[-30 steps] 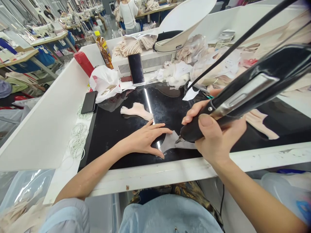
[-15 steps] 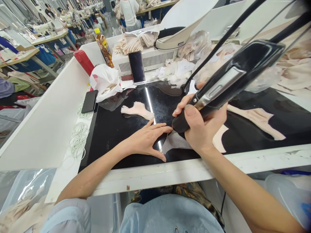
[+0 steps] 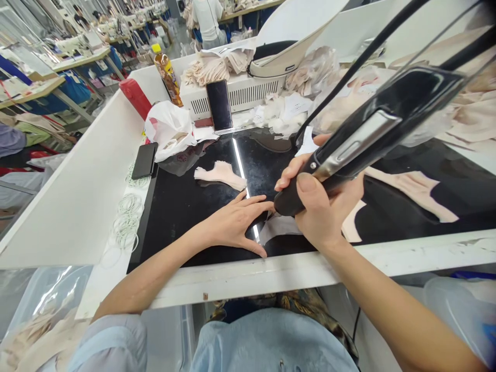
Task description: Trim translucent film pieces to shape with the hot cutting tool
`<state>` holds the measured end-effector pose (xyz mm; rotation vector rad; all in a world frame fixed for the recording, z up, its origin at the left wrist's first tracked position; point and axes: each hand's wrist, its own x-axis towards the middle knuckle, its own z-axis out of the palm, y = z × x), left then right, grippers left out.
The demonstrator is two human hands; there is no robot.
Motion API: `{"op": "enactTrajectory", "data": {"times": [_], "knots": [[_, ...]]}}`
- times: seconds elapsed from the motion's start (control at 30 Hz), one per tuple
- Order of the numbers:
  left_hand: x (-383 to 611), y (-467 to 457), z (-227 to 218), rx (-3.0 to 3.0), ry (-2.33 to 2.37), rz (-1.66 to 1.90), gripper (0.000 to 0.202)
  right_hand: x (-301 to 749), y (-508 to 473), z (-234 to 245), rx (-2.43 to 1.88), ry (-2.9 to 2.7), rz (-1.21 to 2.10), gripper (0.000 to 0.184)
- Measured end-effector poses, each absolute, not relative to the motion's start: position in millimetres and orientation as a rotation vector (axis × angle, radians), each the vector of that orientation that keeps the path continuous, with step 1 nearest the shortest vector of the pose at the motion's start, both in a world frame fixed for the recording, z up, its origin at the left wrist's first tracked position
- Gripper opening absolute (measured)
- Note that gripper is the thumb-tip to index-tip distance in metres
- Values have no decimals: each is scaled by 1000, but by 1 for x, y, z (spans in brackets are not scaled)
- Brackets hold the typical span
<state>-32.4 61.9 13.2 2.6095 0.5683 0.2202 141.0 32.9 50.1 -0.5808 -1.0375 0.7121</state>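
Observation:
My left hand (image 3: pixel 232 223) lies flat on the glossy black work surface (image 3: pixel 182 206), fingers spread, pinning the left edge of a pale grey fabric piece (image 3: pixel 279 227). My right hand (image 3: pixel 323 204) is wrapped around a long black corded hand tool (image 3: pixel 372 132), whose dark tip rests on the fabric piece beside my left fingertips. A beige fabric piece (image 3: pixel 351 227) shows partly behind my right hand. Another beige cut piece (image 3: pixel 221 174) lies further back on the black surface.
A black phone (image 3: pixel 144 160) and a white plastic bag (image 3: pixel 169 129) lie at the back left, a second phone (image 3: pixel 219 105) leans on a white vented box (image 3: pixel 248 93). White elastic rings (image 3: pixel 127 217) lie on the left. Beige fabric (image 3: pixel 411 186) spreads right. A person stands far back.
My right hand with the tool has moved left and back along the grey fabric piece, towards my left fingertips. My left hand has stayed flat in place.

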Motion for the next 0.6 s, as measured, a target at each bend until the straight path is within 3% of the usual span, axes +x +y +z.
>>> {"op": "enactTrajectory", "data": {"times": [0.33, 0.6], "knots": [[-31, 61, 13, 2590, 580, 219, 95, 137, 27, 51, -615, -1036, 693, 39], [-30, 60, 11, 2608, 568, 219, 99, 133, 19, 45, -682, -1017, 691, 46]]}}
